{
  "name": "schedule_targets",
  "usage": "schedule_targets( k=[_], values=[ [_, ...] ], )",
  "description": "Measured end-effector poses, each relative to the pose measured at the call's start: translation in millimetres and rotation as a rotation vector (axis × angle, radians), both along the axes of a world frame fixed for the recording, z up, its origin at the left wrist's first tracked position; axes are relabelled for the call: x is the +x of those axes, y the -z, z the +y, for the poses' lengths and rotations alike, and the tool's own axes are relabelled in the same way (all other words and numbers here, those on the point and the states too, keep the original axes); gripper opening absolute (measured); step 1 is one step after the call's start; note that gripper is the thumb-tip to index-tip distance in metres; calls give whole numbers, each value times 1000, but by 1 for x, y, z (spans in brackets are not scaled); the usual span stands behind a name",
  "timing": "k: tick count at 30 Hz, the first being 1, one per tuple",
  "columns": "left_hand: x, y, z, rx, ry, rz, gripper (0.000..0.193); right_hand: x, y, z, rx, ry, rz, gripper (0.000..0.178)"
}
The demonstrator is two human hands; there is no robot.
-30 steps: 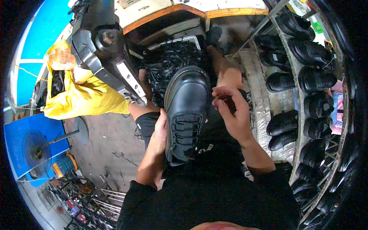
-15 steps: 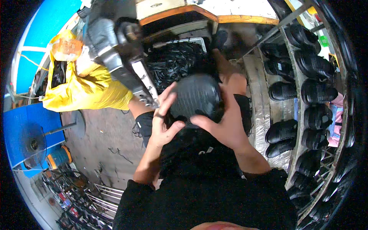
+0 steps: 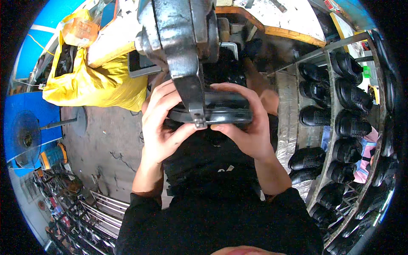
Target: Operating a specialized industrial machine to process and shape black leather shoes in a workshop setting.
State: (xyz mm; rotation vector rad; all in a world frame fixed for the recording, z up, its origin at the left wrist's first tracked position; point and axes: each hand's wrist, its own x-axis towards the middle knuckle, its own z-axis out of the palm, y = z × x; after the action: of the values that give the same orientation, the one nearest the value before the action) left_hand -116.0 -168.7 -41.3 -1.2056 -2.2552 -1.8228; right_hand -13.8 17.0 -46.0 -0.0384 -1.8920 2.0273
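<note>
A black shoe [image 3: 227,108] is held between my two hands, its side and sole edge turned toward me. My left hand [image 3: 159,121] wraps round the shoe's left end, the thumb lying along its near edge. At the right end my right hand [image 3: 255,114] grips it, fingers over the far side and thumb below. The dark metal arm of a machine [image 3: 182,55] comes down between my hands. Its narrow tip [image 3: 199,121] meets the edge of the shoe close to my left thumb. Part of the shoe is hidden behind this arm.
A metal rack [image 3: 335,97] with rows of black shoes [image 3: 355,97] stands on the right. To the left are a yellow bag [image 3: 91,85] and a fan [image 3: 27,134]. A white-topped table [image 3: 293,21] with a wooden edge lies beyond, and a tray [image 3: 231,49] sits behind the machine.
The shoe has been turned from toe-on to edge-on and brought against the machine's tip. My left hand has closed round it. The view has shifted, placing the machine nearer the middle.
</note>
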Motion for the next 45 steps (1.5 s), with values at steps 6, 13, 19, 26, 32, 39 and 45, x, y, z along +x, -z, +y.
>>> schedule_targets(
  k=[6,13,19,26,32,39,45],
  values=[
    [-5,12,-4,35,-5,43,57,-10,2,6,109,-32,40,62],
    [-5,30,-6,72,2,-29,56,-17,-15,18,501,-56,9,63],
    [3,42,-2,198,31,-192,57,-21,-46,25,804,-87,3,68],
    [15,44,0,292,50,-136,60,-29,-70,18,1014,-151,12,71],
    [27,62,3,272,32,-465,56,-16,-48,34,761,-206,58,67],
    [92,33,58,-12,660,167,29,161,59,48,-818,166,-597,65],
    [143,30,101,-106,1130,-76,50,358,5,-10,-827,840,-663,64]
  ],
)
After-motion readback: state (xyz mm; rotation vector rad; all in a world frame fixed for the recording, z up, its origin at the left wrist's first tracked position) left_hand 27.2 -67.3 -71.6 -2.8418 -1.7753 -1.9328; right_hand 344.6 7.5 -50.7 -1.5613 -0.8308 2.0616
